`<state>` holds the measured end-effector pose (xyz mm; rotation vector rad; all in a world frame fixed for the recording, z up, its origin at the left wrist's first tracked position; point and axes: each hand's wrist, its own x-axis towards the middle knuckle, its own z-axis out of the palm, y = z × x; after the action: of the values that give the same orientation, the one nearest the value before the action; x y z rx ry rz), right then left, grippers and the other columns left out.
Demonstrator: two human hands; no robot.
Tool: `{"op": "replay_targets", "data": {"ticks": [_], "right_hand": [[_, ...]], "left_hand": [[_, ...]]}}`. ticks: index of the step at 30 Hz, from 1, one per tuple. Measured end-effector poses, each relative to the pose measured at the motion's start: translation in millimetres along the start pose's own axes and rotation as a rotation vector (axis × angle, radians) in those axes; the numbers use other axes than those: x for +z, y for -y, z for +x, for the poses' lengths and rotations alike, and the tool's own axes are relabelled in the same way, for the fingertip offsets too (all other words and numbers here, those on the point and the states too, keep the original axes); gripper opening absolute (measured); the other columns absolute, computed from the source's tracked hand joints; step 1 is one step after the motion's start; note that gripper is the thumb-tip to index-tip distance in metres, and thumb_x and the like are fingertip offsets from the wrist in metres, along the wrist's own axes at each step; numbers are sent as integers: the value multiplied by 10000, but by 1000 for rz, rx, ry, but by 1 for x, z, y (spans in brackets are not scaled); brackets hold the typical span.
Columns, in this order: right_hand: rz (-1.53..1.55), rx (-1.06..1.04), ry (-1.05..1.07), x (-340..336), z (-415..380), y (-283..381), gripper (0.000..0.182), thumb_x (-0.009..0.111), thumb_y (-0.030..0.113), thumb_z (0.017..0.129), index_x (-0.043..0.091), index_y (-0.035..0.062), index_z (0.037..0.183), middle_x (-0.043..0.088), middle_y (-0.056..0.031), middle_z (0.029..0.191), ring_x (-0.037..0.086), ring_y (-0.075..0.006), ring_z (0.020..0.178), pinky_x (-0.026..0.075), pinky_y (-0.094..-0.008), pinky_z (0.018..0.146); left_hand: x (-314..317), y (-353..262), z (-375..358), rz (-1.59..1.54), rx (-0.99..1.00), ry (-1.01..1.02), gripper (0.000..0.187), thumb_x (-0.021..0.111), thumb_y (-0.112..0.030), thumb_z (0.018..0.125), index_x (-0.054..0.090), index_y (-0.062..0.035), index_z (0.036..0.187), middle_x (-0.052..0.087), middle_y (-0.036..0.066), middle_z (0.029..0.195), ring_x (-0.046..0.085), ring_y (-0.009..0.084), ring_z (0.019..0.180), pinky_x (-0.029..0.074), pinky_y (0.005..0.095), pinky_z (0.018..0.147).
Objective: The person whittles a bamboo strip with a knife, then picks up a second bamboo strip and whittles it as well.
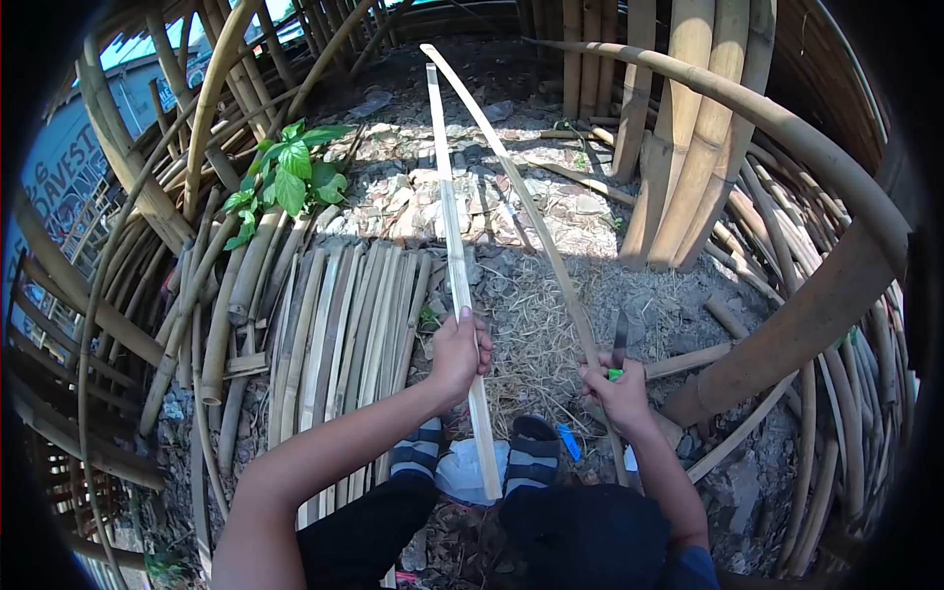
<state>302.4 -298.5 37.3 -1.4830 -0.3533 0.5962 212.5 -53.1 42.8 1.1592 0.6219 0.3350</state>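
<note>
My left hand (458, 350) is closed around a pale split bamboo strip (447, 197). The strip runs from near my feet up and away from me. In my right hand (618, 395) is a knife (620, 339), its dark blade pointing away and a bit of green handle showing between the fingers. A second, curved bamboo strip (536, 221) also passes through that hand. Its far end meets or nearly meets the tip of the first strip. Part of the knife handle is hidden by my fingers.
A row of split bamboo strips (344, 324) lies left of my feet. Thick bamboo poles (688, 128) stand at the right, and a bent pole (767, 108) arches across. Bamboo shavings (531, 324) cover the ground ahead. A leafy plant (292, 172) grows at the left.
</note>
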Motion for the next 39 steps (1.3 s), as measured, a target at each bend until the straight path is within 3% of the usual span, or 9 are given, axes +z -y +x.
{"op": "replay_targets", "data": {"ticks": [3, 6, 10, 20, 23, 26, 28, 34, 39], "right_hand": [[182, 87, 268, 12, 63, 10, 319, 554, 182, 994, 620, -74, 1172, 672, -103, 752, 550, -103, 562, 451, -250, 529], [108, 32, 345, 36, 107, 10, 359, 502, 252, 1028, 626, -70, 1129, 671, -104, 758, 573, -117, 586, 464, -251, 530], [156, 15, 375, 55, 139, -16, 322, 517, 256, 1036, 612, -44, 1101, 640, -83, 719, 599, -148, 568, 528, -297, 563], [194, 211, 356, 66, 142, -46, 423, 460, 353, 1052, 606, -28, 1164, 598, -41, 714, 575, -154, 511, 523, -313, 488], [159, 175, 313, 70, 158, -53, 420, 482, 351, 1045, 636, -26, 1149, 618, -44, 747, 584, -145, 562, 534, -309, 552], [58, 23, 263, 79, 172, -66, 428, 482, 360, 1045, 669, -23, 1077, 653, -42, 770, 601, -127, 607, 521, -304, 574], [36, -78, 193, 84, 173, -69, 429, 520, 372, 1028, 701, -16, 1017, 668, -36, 794, 603, -110, 672, 508, -286, 642], [-152, -49, 149, 67, 179, -69, 481, 601, 407, 962, 710, -60, 919, 631, -51, 691, 552, -119, 633, 458, -318, 603], [-300, -39, 125, 61, 171, -58, 542, 599, 457, 945, 704, -73, 898, 619, -63, 655, 547, -132, 623, 455, -327, 600]], "left_hand": [[24, 8, 10, -4, 1, -31, 366, 371, -396, 1081, 481, -62, 981, 531, 47, 702, 484, 126, 534, 394, 279, 444], [40, 24, 20, -37, 20, -23, 369, 361, -400, 1083, 481, -71, 969, 531, 42, 702, 490, 124, 540, 385, 264, 434], [53, 48, 31, -101, 37, -44, 381, 365, -405, 1082, 495, -68, 960, 533, 33, 688, 484, 93, 504, 386, 233, 399], [42, 84, 52, -248, 26, -30, 463, 262, -440, 1089, 525, -58, 1101, 523, 22, 640, 476, 91, 456, 372, 235, 380], [41, 86, 54, -203, -25, 7, 518, 249, -492, 1079, 537, -66, 1138, 571, 37, 781, 544, 118, 590, 419, 270, 440], [52, 89, 55, -107, 9, -140, 558, 276, -516, 1072, 585, -51, 1078, 601, 56, 821, 580, 131, 689, 479, 308, 571], [48, 102, 65, -123, -6, -108, 584, 348, -510, 1063, 600, 5, 1171, 644, 64, 874, 629, 136, 711, 524, 310, 599], [53, 91, 48, -4, -37, -29, 474, 506, -438, 1035, 593, 18, 1128, 651, 90, 939, 622, 134, 810, 523, 318, 709], [58, 100, 52, -69, 16, 1, 443, 566, -400, 1013, 592, 26, 1133, 656, 92, 898, 631, 136, 798, 524, 319, 707]]}}
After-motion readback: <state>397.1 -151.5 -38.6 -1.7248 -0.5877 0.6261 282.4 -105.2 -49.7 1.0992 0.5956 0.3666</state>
